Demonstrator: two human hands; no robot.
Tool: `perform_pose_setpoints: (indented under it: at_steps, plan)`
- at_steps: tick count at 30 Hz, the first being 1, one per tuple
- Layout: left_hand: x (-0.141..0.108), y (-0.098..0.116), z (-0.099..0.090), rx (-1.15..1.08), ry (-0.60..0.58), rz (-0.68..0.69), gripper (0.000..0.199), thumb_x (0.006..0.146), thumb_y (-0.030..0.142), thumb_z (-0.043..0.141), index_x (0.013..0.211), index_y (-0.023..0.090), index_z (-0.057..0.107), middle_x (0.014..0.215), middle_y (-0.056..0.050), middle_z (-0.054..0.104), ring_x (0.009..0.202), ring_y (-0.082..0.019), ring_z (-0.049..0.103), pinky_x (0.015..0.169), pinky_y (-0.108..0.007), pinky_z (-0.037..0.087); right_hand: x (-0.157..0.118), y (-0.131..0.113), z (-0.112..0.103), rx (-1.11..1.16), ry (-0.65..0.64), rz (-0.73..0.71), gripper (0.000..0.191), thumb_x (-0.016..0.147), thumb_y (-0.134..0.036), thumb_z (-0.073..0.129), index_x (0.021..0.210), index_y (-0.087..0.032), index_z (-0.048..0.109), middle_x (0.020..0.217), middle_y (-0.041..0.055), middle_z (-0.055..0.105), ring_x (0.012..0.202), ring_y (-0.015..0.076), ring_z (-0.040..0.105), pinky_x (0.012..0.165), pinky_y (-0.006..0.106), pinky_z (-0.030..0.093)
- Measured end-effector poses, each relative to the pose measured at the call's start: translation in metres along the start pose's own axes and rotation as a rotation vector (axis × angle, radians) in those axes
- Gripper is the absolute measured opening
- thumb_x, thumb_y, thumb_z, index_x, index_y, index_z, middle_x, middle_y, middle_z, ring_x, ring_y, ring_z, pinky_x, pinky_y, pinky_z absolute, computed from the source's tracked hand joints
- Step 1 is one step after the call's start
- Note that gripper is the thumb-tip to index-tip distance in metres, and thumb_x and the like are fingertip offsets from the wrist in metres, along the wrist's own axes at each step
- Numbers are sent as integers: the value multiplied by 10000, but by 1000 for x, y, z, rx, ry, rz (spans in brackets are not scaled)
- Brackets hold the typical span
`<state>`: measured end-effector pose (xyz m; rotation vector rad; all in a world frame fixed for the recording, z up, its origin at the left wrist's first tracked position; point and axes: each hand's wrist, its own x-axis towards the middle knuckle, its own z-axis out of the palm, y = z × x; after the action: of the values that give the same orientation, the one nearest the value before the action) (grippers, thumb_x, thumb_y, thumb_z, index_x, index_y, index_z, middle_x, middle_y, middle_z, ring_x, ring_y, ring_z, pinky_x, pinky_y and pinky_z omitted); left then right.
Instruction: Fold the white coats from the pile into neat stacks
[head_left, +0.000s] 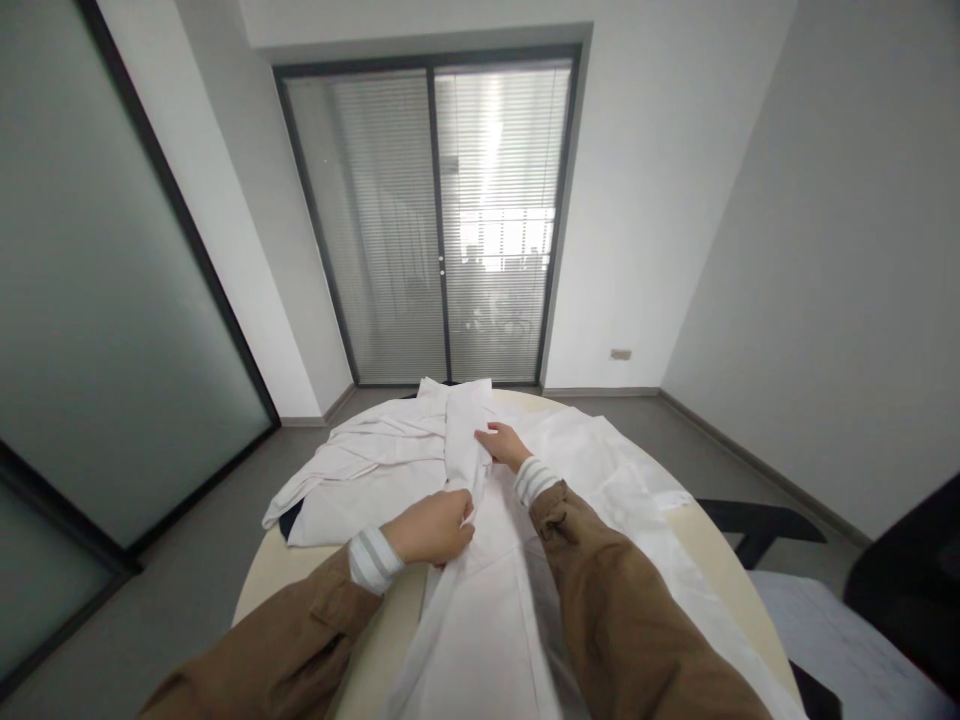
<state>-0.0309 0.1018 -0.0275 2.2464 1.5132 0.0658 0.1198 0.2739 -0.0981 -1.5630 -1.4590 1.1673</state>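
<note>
A long white garment [480, 610] lies over the round table, its near end running down toward me. My left hand [435, 525] is closed on a fold along the garment's left edge. Farther up, my right hand [504, 446] pinches the right side of a raised, folded strip of the same white cloth. To the left, more creased white cloth [375, 450] is spread out, with a bit of something dark under its left end. White material [600, 460] also covers the table right of my right forearm; whether it is one piece with the garment is unclear.
The cream round table [259, 580] shows its rim at left and right. A black chair with an armrest [761, 518] stands close on the right, something pale on its seat. Beyond the table is a glass door [442, 230] with blinds; a frosted panel [97, 250] stands left.
</note>
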Motion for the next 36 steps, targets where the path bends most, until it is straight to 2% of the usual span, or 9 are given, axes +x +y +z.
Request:
perform_pose_setpoints:
  at_steps: [4, 7, 11, 15, 18, 21, 29, 33, 36]
  plan:
    - [16, 4, 23, -336, -58, -26, 241, 885, 250, 459, 1107, 160, 480, 520, 48, 565, 444, -158, 555, 484, -232, 400, -10, 7, -16, -56, -108, 82, 985, 694, -369, 835, 1501, -148, 314, 1024, 126, 710, 700, 160, 650, 592, 272, 543]
    - [23, 5, 44, -431, -71, 3, 361, 883, 258, 481, 1220, 141, 428, 508, 69, 555, 418, -152, 525, 463, -227, 388, -19, 13, -27, -88, -213, 102, 1093, 595, -213, 887, 1517, -180, 301, 976, 100, 725, 678, 169, 657, 619, 303, 563]
    - [22, 10, 59, -282, -25, 157, 510, 892, 290, 498, 1379, 164, 410, 647, 2, 682, 615, -199, 659, 641, -282, 487, -27, 25, -32, -76, -285, 68, 930, 603, -121, 847, 1435, -197, 439, 1016, 83, 722, 712, 183, 682, 633, 306, 580]
    - [17, 16, 61, 14, -83, 383, 347, 875, 225, 467, 1163, 253, 659, 1057, -67, 735, 975, -254, 685, 864, -355, 495, -30, 37, -31, -64, -274, 18, 938, 653, -162, 827, 1476, -174, 376, 976, 84, 719, 661, 178, 667, 589, 304, 574]
    - [15, 18, 61, 124, -134, 501, 333, 800, 189, 525, 1087, 266, 677, 1025, -38, 721, 898, -233, 683, 815, -331, 505, -31, 44, -33, -68, -262, -19, 982, 651, -182, 842, 1499, -148, 348, 829, 49, 712, 560, 158, 619, 553, 302, 553]
    - [15, 17, 61, 150, -142, 574, 222, 798, 235, 576, 1002, 258, 661, 970, -22, 695, 844, -206, 664, 753, -295, 498, -32, 48, -34, -73, -264, -67, 909, 662, -157, 828, 1471, -161, 414, 716, 2, 691, 516, 141, 586, 565, 291, 541]
    - [17, 15, 64, 154, -154, 600, 86, 828, 195, 551, 852, 226, 628, 879, -8, 698, 765, -172, 636, 675, -254, 453, -33, 52, -25, -69, -167, -174, 691, 734, -123, 738, 1388, -190, 525, 945, 48, 720, 810, 191, 663, 817, 334, 535]
    - [17, 13, 68, 139, -139, 611, 79, 824, 189, 554, 845, 223, 622, 894, -2, 704, 754, -163, 634, 657, -245, 441, -29, 49, -18, -60, -85, -199, 676, 759, -126, 708, 1398, -144, 490, 968, 63, 700, 901, 194, 643, 941, 353, 479]
    - [17, 8, 77, 99, -94, 624, 90, 828, 185, 559, 875, 224, 625, 895, 11, 703, 775, -153, 640, 679, -236, 444, -19, 45, -12, -17, -68, -193, 689, 793, -126, 664, 1439, -148, 426, 947, 50, 690, 882, 175, 646, 931, 339, 488]
